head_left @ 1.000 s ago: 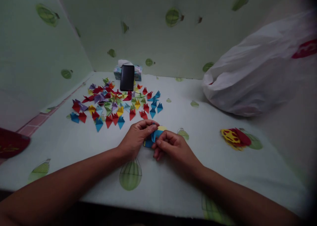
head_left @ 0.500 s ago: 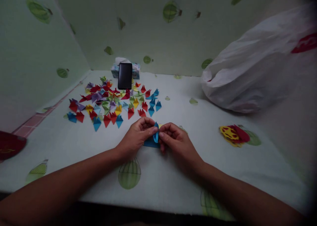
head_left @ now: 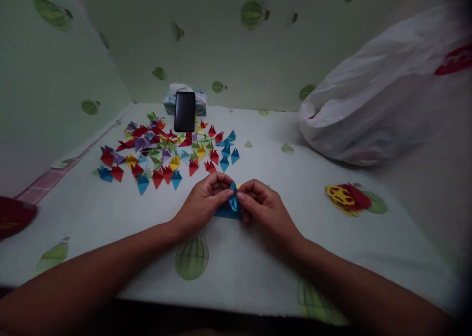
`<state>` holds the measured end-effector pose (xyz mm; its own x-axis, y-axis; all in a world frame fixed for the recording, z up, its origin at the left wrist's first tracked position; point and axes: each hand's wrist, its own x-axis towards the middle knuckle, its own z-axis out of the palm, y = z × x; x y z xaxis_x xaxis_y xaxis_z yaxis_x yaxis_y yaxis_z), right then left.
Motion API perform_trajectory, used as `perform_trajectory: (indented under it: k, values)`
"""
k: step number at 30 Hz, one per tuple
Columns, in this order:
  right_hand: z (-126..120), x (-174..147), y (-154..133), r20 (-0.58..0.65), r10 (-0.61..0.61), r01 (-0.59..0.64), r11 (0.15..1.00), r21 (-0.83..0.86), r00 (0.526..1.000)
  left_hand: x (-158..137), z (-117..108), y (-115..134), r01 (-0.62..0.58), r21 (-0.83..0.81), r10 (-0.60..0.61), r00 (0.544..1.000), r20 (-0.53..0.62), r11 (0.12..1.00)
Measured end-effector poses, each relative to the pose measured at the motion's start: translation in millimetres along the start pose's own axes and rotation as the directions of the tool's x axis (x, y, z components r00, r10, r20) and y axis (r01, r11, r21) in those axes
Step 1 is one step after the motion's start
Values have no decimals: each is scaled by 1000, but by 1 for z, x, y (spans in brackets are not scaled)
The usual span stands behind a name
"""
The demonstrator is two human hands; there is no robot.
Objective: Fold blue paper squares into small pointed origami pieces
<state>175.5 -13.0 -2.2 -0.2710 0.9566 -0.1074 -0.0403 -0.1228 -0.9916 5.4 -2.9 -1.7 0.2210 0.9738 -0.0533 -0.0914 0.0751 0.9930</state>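
A small piece of folded blue paper stands upright between my two hands, partly covered by the fingertips. My left hand pinches its left side between thumb and fingers. From the other side, my right hand grips its right edge the same way. Beneath the hands lies a flat blue sheet on the table, with a bit of yellow paper showing just behind the fingers. Beyond my left hand spreads a pile of folded paper birds in red, blue, yellow, green and purple.
A black phone leans against a tissue box at the back. To the right are a stuffed white plastic bag and yellow and red cut-outs. A dark red object sits at the left edge.
Both hands stay pinched on the blue paper, and its folded part looks slightly turned and wider. The whole view has shifted a little.
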Motion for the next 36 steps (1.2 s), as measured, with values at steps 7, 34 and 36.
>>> perform_trajectory:
  k: [7,34,36]
  values:
    - [0,1,-6,-11,33,-34,997,-71,999,-2,0,3,0,88,-6,997,75,996]
    - [-5,3,-4,-42,-135,119,956,-269,990,0,-3,5,120,59,-126,986,112,991]
    - [-5,2,-4,-53,-134,114,952,-283,990,1,-3,4,131,40,-135,983,121,991]
